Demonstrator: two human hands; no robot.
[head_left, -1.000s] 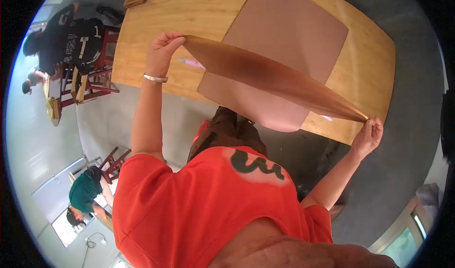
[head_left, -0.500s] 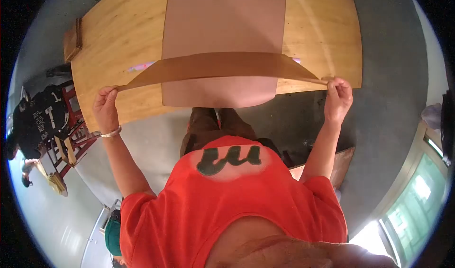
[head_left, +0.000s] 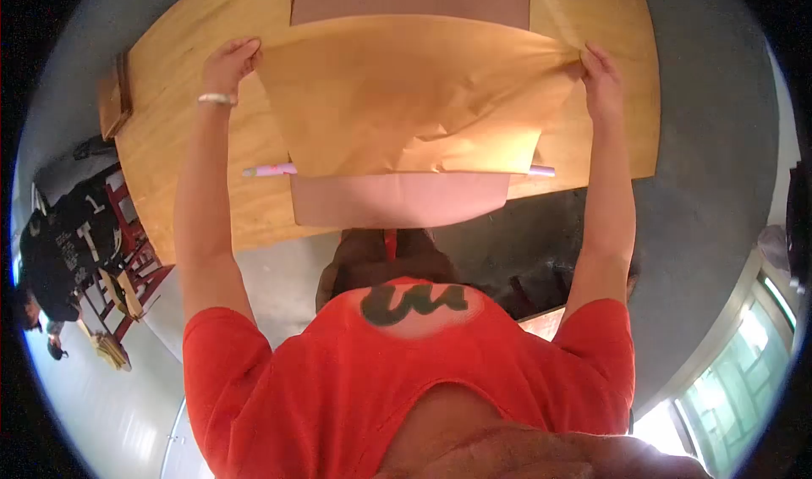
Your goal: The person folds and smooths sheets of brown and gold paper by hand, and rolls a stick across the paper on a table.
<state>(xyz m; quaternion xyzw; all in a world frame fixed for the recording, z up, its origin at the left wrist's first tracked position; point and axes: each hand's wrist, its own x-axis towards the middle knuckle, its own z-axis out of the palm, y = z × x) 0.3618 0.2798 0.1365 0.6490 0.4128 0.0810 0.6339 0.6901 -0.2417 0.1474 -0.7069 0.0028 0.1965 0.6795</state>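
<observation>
A tan paper sheet is stretched between both hands over the table, with creases in its lower right part. My left hand, wearing a bracelet at the wrist, pinches its far left corner. The opposite corner is gripped by my right hand, where the paper puckers. Below the sheet, a pinkish-brown mat lies lengthwise on the wooden table. The ends of a pink-purple rod stick out on both sides beneath the sheet's near edge; its middle is covered.
A brown wooden block-like piece is at the table's left edge. Another person in a black top is at the far left beside a red frame. A window lies at the lower right.
Both hands have moved up and away from my body, carrying the sheet's edge. The sheet, earlier seen nearly edge-on, now shows its broad face. More of the rod's ends shows.
</observation>
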